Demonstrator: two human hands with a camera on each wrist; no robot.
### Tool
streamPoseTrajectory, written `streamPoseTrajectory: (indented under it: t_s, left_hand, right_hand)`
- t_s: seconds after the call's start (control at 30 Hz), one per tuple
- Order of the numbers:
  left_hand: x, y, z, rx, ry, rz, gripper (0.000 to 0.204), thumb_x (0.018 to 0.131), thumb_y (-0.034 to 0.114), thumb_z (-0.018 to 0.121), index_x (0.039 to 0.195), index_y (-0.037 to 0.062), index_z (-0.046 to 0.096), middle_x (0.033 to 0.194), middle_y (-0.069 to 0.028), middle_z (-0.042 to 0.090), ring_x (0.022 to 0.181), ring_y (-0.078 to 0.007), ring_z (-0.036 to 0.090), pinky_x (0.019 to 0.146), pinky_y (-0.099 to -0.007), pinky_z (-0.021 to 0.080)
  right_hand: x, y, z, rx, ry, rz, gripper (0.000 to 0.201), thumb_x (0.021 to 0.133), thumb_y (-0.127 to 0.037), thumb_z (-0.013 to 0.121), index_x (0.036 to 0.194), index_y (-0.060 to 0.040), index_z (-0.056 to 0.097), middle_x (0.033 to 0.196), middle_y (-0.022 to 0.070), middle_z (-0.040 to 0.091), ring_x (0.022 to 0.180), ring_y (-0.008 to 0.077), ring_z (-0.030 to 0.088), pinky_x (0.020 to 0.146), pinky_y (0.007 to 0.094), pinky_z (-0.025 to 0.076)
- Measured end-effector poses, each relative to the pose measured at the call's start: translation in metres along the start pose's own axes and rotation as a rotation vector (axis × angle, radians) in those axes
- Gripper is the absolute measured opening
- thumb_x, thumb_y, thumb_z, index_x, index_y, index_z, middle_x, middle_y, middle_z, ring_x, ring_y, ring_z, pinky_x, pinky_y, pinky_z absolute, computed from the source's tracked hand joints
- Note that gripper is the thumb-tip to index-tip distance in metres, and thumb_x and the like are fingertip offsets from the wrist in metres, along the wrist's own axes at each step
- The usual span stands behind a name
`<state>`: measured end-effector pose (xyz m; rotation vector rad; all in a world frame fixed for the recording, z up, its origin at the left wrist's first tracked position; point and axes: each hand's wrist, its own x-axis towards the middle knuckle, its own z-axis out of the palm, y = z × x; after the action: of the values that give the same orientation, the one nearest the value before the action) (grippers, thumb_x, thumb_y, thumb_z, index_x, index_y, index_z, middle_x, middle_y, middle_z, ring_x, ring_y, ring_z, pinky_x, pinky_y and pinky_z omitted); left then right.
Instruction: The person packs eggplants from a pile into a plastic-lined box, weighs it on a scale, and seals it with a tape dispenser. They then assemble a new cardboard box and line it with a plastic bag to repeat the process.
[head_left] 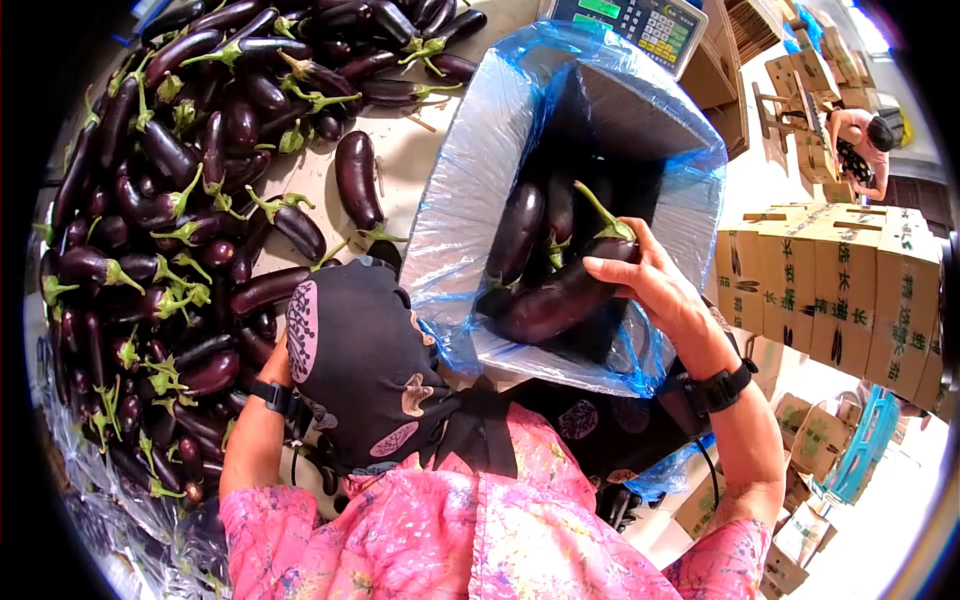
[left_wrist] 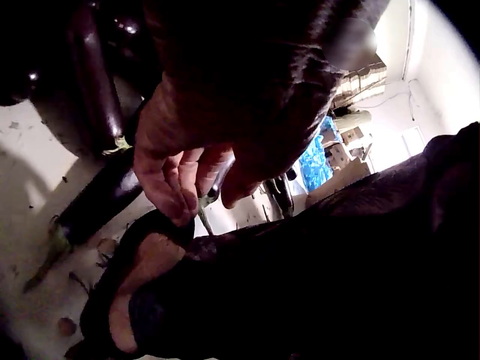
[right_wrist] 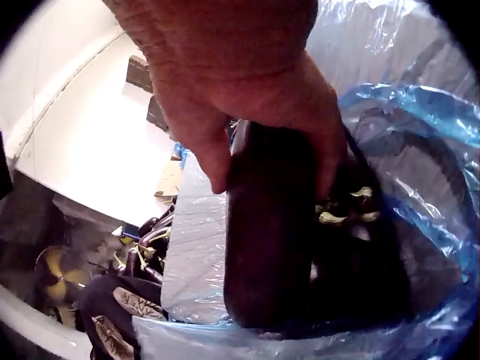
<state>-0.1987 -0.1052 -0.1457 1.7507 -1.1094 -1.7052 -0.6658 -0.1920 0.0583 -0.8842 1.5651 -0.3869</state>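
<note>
My right hand (head_left: 655,285) grips a large dark purple eggplant (head_left: 560,300) near its stalk end, inside a box (head_left: 690,170) lined with blue plastic film. The right wrist view has the thumb on one side of that eggplant (right_wrist: 270,225) and the fingers on the other. More eggplants (head_left: 518,230) lie beneath and beside it in the box. My left hand (left_wrist: 202,135) hangs with its fingers loosely bent and nothing visible in its grasp, close to loose eggplants (left_wrist: 97,202). In the head view dark patterned cloth (head_left: 360,340) hides most of the left hand.
A big heap of eggplants (head_left: 210,200) covers the left side of the pale table (head_left: 405,150). A digital scale (head_left: 640,25) stands behind the box. Stacked cartons (head_left: 830,290) and a blue crate (head_left: 865,445) are at the right, and another person (head_left: 865,145) is farther back.
</note>
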Motion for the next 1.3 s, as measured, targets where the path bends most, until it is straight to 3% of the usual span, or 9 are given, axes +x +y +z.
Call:
streamPoseTrajectory:
  t_s: [0.4, 0.47, 0.57, 0.63, 0.73, 0.9, 0.97, 1.13, 1.3]
  left_hand:
    - [0.009, -0.013, 0.014, 0.246, 0.061, 0.181, 0.022, 0.085, 0.017, 0.063, 0.099, 0.0013, 0.068, 0.083, -0.0115, 0.067, 0.076, -0.0177, 0.063, 0.068, -0.0357, 0.052]
    - [0.006, -0.031, 0.029, 0.375, 0.111, 0.247, 0.022, 0.084, 0.018, 0.064, 0.098, 0.0014, 0.068, 0.083, -0.0120, 0.067, 0.075, -0.0180, 0.063, 0.067, -0.0360, 0.052]
    - [0.001, -0.068, 0.050, 0.010, 0.100, 0.149, 0.027, 0.082, 0.019, 0.064, 0.101, 0.0010, 0.068, 0.083, -0.0125, 0.068, 0.076, -0.0213, 0.064, 0.069, -0.0366, 0.053]
    - [-0.027, -0.054, 0.047, 0.200, 0.101, 0.009, 0.026, 0.095, 0.025, 0.062, 0.110, 0.0042, 0.066, 0.085, -0.0079, 0.067, 0.075, -0.0148, 0.065, 0.068, -0.0312, 0.052]
    - [-0.060, -0.064, 0.033, 0.119, 0.150, -0.159, 0.027, 0.088, 0.016, 0.062, 0.111, 0.0040, 0.067, 0.080, -0.0084, 0.068, 0.073, -0.0162, 0.065, 0.067, -0.0309, 0.052]
    - [-0.091, -0.145, -0.010, 0.127, 0.755, 0.064, 0.038, 0.086, 0.021, 0.069, 0.119, 0.0028, 0.063, 0.093, -0.0082, 0.070, 0.075, -0.0148, 0.065, 0.069, -0.0308, 0.053]
    - [-0.120, -0.097, -0.033, -0.035, 1.154, -0.047, 0.042, 0.082, 0.033, 0.073, 0.105, -0.0019, 0.066, 0.087, -0.0135, 0.071, 0.081, -0.0251, 0.068, 0.077, -0.0372, 0.054]
    - [-0.119, -0.172, -0.114, -0.434, 1.513, -0.296, 0.087, 0.072, 0.047, 0.083, 0.128, -0.0088, 0.047, 0.135, -0.0259, 0.050, 0.119, -0.0352, 0.054, 0.100, -0.0430, 0.046]
    - [-0.128, -0.104, -0.123, -0.897, 1.347, -0.178, 0.074, 0.076, 0.044, 0.082, 0.133, 0.0138, 0.047, 0.132, -0.0072, 0.056, 0.118, -0.0277, 0.056, 0.097, -0.0532, 0.045]
  right_hand:
    - [0.038, 0.008, 0.015, -0.259, -0.149, -0.373, 0.086, 0.077, -0.030, 0.083, 0.145, -0.0034, 0.037, 0.122, 0.0161, 0.060, 0.113, 0.0239, 0.057, 0.096, 0.0348, 0.047]
    - [0.043, 0.001, 0.018, -0.256, -0.181, -0.251, 0.078, 0.080, -0.022, 0.080, 0.144, -0.0040, 0.038, 0.121, 0.0135, 0.059, 0.109, 0.0215, 0.058, 0.094, 0.0334, 0.048]
    - [0.049, -0.020, 0.026, -0.406, -0.252, -0.205, 0.077, 0.079, -0.026, 0.078, 0.142, -0.0040, 0.040, 0.114, 0.0100, 0.059, 0.098, 0.0203, 0.058, 0.086, 0.0309, 0.048]
    - [0.051, -0.024, 0.023, -0.487, -0.246, -0.197, 0.078, 0.077, -0.026, 0.076, 0.142, -0.0039, 0.040, 0.118, 0.0110, 0.057, 0.103, 0.0210, 0.056, 0.088, 0.0329, 0.047]
    - [0.068, -0.020, 0.016, -0.821, -0.217, -0.374, 0.081, 0.074, -0.022, 0.073, 0.145, -0.0039, 0.039, 0.126, 0.0163, 0.053, 0.114, 0.0253, 0.052, 0.097, 0.0347, 0.043]
    - [0.066, -0.007, 0.020, -0.540, -0.285, -0.325, 0.091, 0.074, -0.028, 0.073, 0.151, -0.0044, 0.031, 0.141, 0.0194, 0.047, 0.126, 0.0300, 0.048, 0.106, 0.0349, 0.037]
    - [0.063, -0.002, 0.022, -0.589, -0.207, -0.418, 0.091, 0.076, -0.026, 0.073, 0.153, -0.0053, 0.029, 0.143, 0.0197, 0.046, 0.128, 0.0296, 0.046, 0.107, 0.0344, 0.036]
    - [0.058, 0.011, 0.020, -0.512, -0.095, -0.407, 0.091, 0.082, -0.026, 0.073, 0.156, -0.0075, 0.022, 0.140, 0.0202, 0.047, 0.123, 0.0282, 0.048, 0.105, 0.0333, 0.037]
    - [0.046, 0.009, 0.026, -0.412, -0.069, -0.248, 0.085, 0.088, -0.024, 0.070, 0.156, -0.0074, 0.022, 0.128, 0.0148, 0.053, 0.110, 0.0233, 0.052, 0.097, 0.0301, 0.041]
